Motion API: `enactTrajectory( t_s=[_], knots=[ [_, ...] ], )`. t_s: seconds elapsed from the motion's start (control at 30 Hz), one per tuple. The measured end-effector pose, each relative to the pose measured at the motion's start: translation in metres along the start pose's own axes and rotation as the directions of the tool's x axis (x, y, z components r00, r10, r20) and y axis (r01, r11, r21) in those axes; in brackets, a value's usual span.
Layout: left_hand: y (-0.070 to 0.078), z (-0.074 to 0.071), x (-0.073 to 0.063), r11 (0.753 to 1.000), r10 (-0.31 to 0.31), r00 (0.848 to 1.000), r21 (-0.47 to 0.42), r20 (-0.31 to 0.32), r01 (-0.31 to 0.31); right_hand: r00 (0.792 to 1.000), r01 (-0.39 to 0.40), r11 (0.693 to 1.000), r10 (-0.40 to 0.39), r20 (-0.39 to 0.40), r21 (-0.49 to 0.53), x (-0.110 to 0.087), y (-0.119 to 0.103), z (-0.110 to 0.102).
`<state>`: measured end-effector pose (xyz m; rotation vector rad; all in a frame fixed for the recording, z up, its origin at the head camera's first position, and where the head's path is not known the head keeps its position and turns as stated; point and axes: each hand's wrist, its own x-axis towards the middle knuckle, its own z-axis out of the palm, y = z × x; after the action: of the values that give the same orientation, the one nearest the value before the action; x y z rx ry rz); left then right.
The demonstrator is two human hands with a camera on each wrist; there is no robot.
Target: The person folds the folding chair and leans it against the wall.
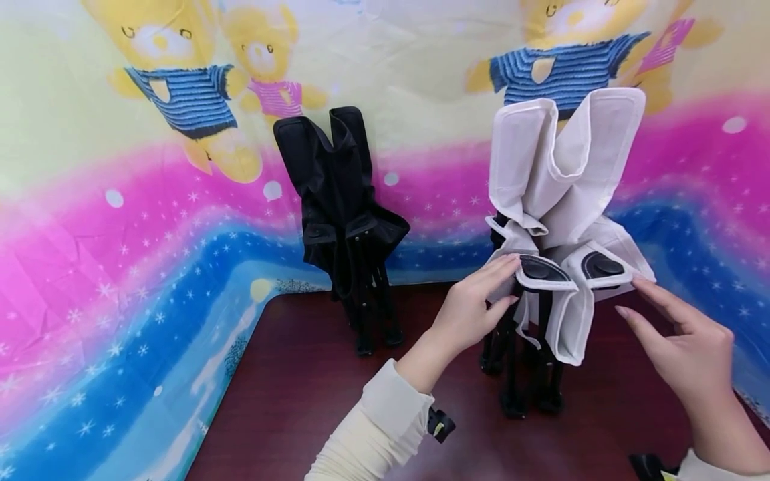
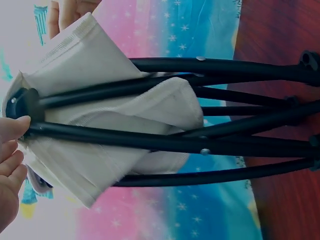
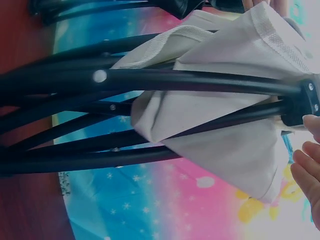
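A small folding chair [image 1: 565, 194] with white fabric and black legs stands folded upright on the dark red table. My left hand [image 1: 472, 307] touches its left front corner, fingers nearly straight and thumb apart. At the opposite corner, the fingertips of my right hand [image 1: 692, 344] touch or hover by the white edge; contact is hard to tell. In the left wrist view, the thumb of the left hand [image 2: 9, 170] meets a black corner fitting [image 2: 22, 107]. The right wrist view has the right hand [image 3: 307, 170] beside a similar fitting [image 3: 299, 100], fingers loosely spread.
A black folding chair [image 1: 343, 200], also folded, stands to the left near the table's back edge. Behind both hangs a colourful cloth [image 1: 198, 220] with bears and snowflakes. The dark red table [image 1: 289, 394] spreads in front.
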<state>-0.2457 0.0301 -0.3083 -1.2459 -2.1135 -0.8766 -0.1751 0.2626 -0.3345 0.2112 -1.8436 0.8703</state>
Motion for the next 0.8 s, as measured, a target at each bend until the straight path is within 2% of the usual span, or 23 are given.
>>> enactTrajectory(
  t_s=[0.17, 0.4, 0.63, 0.8],
  knots=[
    [-0.007, 0.003, -0.012, 0.999, -0.03, 0.997, -0.04, -0.067, 0.027, 0.998, -0.026, 0.999, 0.028, 0.052, -0.039, -0.007, 0.003, -0.002],
    [-0.011, 0.01, -0.028, 0.994, -0.064, 0.994, -0.091, -0.093, 0.055, 0.994, -0.039, 0.996, 0.047, 0.095, -0.079, -0.02, 0.011, -0.001],
    [-0.013, 0.025, -0.043, 0.989, -0.074, 0.987, -0.135, -0.14, 0.055, 0.989, -0.079, 0.997, 0.081, 0.124, -0.022, -0.031, 0.017, 0.001],
    [-0.014, 0.034, -0.053, 0.988, -0.083, 0.988, -0.144, -0.132, 0.063, 0.982, -0.105, 0.993, 0.112, 0.15, -0.051, -0.037, 0.017, 0.004]
  ],
)
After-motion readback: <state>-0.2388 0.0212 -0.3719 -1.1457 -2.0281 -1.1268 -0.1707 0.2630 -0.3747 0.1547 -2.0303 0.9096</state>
